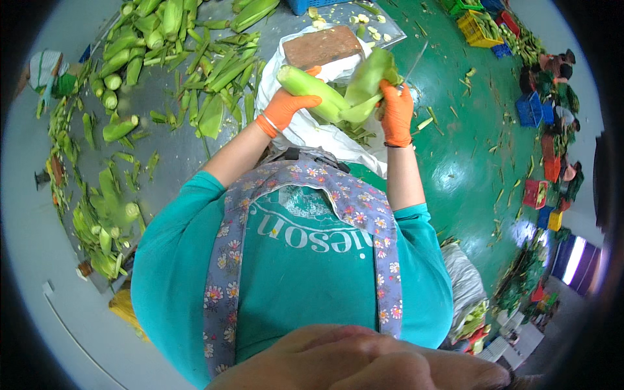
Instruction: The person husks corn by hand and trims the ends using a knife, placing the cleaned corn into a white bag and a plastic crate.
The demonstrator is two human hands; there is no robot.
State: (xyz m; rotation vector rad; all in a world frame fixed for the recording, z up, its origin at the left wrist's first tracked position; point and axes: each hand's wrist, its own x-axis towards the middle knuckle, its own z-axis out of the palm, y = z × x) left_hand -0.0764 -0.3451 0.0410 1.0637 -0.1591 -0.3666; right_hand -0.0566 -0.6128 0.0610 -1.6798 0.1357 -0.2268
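Note:
My left hand (283, 110), in an orange glove, is closed around an ear of corn (312, 93) in its pale green husk. The ear lies tilted, its cut end toward the upper left. In another orange glove, my right hand (396, 116) grips a broad green husk leaf (372, 73) that is peeled away from the ear's other end but still touches it. A thin, blade-like strip (416, 61) sticks out past my right fingers; its handle is hidden. Below both hands sits an open white sack (272, 77) with loose husks inside. A reddish-brown brick (323, 47) rests at its far side.
To the left, a grey metal table (166, 97) carries heaps of unpeeled corn (172, 19) and loose husks (211, 117). Green floor (455, 166) with scattered scraps spreads to the right. Crates, including a yellow crate (480, 29), and other people line the far right.

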